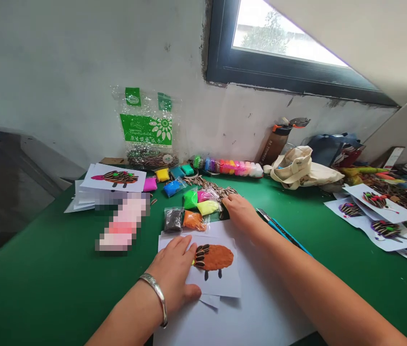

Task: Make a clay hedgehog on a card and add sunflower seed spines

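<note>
Nearest the camera, two bare forearms reach over a green table (44, 274). The left hand (172, 274), open and flat, with a silver bangle (158, 299) at its wrist, rests on a paper card (218, 283) lying on a white sheet (261, 312). On that card, just beside the hand, sits a brown clay hedgehog (213, 257) with striped seed shells (200, 255) along its edge. Bagged orange clay (194, 220) lies just above the card. The right hand (239, 214), also open, has its fingertips just below a scatter of loose seed shells (207, 182). A blue-handled tool (283, 230) lies just to its right, and further right, well apart, lie more hedgehog cards (380, 204).
</note>
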`<act>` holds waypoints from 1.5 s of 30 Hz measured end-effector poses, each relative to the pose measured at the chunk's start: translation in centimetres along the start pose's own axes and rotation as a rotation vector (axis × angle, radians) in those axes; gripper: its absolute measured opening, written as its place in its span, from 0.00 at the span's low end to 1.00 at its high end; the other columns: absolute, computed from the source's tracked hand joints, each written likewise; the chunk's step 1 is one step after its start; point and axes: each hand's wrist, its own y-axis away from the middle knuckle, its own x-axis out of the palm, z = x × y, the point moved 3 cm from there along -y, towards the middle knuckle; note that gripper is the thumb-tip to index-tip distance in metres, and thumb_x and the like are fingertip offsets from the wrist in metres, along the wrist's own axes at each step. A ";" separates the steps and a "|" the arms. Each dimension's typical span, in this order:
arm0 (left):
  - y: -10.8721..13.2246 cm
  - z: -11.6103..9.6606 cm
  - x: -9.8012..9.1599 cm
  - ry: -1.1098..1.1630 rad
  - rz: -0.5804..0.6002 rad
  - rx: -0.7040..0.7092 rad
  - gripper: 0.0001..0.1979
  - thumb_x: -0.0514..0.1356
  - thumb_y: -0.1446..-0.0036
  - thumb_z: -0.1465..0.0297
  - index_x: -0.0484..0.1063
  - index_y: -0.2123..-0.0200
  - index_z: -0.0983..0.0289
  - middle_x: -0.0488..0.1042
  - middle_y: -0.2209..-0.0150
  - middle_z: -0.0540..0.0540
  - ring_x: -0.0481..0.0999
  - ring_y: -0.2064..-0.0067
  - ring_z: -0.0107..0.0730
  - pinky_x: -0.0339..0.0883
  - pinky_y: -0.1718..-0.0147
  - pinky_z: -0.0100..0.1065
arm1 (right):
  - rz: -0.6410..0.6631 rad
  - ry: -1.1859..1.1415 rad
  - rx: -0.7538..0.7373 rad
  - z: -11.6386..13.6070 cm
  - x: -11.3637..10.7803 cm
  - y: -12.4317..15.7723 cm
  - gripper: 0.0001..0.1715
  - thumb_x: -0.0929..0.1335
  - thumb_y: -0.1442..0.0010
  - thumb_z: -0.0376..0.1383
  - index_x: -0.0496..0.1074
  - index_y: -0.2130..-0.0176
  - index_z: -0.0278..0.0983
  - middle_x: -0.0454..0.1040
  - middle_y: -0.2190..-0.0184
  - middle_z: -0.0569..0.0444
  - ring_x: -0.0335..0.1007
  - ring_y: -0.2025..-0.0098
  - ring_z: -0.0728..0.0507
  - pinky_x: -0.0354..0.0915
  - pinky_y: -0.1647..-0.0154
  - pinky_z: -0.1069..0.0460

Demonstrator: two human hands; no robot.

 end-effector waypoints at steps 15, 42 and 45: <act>-0.2 -0.6 -0.5 -0.035 -0.011 0.006 0.40 0.67 0.58 0.61 0.63 0.41 0.67 0.57 0.37 0.66 0.53 0.36 0.53 0.53 0.39 0.49 | -0.201 -1.043 0.110 1.9 -2.9 7.9 0.10 0.60 0.38 0.32 0.70 0.62 0.37 0.71 0.70 0.54 0.70 0.69 0.48 0.67 0.65 0.53; -0.1 -1.1 -0.9 -0.067 -0.030 0.063 0.31 0.63 0.53 0.63 0.67 0.46 0.69 0.62 0.40 0.65 0.56 0.38 0.54 0.56 0.41 0.47 | -0.232 -0.860 -0.212 7.9 -0.2 10.1 0.11 0.64 0.40 0.28 0.76 0.64 0.39 0.71 0.64 0.51 0.67 0.62 0.46 0.66 0.62 0.53; -0.1 -1.2 -0.9 -0.075 -0.029 0.053 0.30 0.63 0.53 0.65 0.67 0.46 0.67 0.63 0.41 0.64 0.57 0.38 0.54 0.57 0.42 0.48 | -0.254 -0.875 -0.186 7.9 -0.3 10.0 0.11 0.64 0.39 0.28 0.74 0.62 0.39 0.71 0.64 0.51 0.68 0.62 0.46 0.66 0.63 0.53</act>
